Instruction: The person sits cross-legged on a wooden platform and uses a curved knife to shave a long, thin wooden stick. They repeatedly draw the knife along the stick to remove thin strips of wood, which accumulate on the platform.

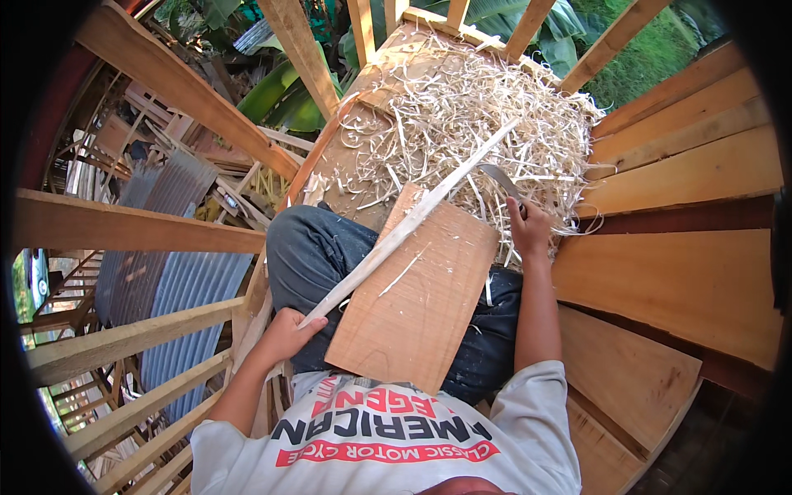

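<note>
My left hand (pixel 294 332) is closed round the near end of a long pale wooden strip (pixel 404 224). The strip slants up and away to the right, over a flat wooden board (pixel 425 301) that lies across my lap. In my right hand (pixel 530 224) is the dark handle of a knife with a curved blade (pixel 497 175). The blade points away to the left, close beside the strip's far half; I cannot tell whether they touch. A thin sliver of wood and small crumbs lie on the board.
A big heap of curled wood shavings (pixel 487 107) covers much of the wooden floor (pixel 351 157) ahead. Wooden railing bars (pixel 194 107) stand at the left and far side. Plank boards (pixel 676 280) rise at the right. Beyond the left bars lie corrugated metal sheets (pixel 186 305) and scrap wood.
</note>
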Available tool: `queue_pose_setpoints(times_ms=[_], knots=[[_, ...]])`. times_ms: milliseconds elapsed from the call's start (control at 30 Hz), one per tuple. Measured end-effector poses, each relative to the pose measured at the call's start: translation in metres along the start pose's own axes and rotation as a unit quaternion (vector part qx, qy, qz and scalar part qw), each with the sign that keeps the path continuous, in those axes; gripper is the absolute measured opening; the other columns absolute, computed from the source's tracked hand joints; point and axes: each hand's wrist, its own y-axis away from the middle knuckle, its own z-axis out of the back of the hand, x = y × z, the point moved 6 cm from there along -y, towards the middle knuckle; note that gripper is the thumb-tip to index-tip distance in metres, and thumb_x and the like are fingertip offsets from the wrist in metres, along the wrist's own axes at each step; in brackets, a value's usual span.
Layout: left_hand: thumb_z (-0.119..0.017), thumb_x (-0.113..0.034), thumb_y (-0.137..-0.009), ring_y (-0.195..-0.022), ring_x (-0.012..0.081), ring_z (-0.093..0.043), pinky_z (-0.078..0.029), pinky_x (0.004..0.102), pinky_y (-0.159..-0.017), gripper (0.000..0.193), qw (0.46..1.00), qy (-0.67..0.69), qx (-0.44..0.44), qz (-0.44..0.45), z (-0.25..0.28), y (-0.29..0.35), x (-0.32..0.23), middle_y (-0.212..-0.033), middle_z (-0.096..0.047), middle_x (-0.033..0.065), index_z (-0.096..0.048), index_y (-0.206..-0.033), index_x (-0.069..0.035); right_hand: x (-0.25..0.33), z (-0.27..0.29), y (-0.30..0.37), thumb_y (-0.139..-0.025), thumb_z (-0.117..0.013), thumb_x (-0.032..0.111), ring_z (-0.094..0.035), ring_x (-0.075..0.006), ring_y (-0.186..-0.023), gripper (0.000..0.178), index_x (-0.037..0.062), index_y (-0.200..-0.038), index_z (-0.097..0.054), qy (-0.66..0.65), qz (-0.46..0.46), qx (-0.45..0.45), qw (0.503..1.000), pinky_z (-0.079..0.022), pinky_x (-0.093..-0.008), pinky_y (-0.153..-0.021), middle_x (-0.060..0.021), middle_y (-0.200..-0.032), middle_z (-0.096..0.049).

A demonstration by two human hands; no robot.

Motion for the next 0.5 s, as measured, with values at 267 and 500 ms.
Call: queue_pose_setpoints(times_ms=[267, 500], knots=[[-0.06, -0.04, -0.09, -0.048, 0.0108, -0.033, -0.032, 0.0341, -0.045, 0.058, 0.999, -0.014, -0.016, -0.05, 0.0, 0.003, -0.014, -0.046, -0.036, 0.0025, -0.047, -0.053, 0.003, 0.018, -0.005, 0.01, -0.084, -0.062, 0.051, -0.054, -0.0358, -0.05, 0.054, 0.0009, -0.062, -0.057, 0.047, 0.041, 0.037, 0.997, -0.041, -0.0441, -0.05, -0.0163, -0.05, -0.052], [-0.058, -0.038, -0.092, -0.051, 0.0107, -0.031, -0.032, 0.0349, -0.045, 0.058, 0.998, -0.02, 0.018, -0.048, 0.001, -0.004, -0.007, -0.047, -0.033, 0.0031, -0.045, -0.054, 0.004, 0.041, -0.02, 0.013, -0.082, -0.06, 0.057, -0.057, -0.0397, -0.055, 0.061, -0.0005, -0.062, -0.058, 0.089, 0.039, 0.057, 0.994, -0.045, -0.0461, -0.054, -0.02, -0.055, -0.055]])
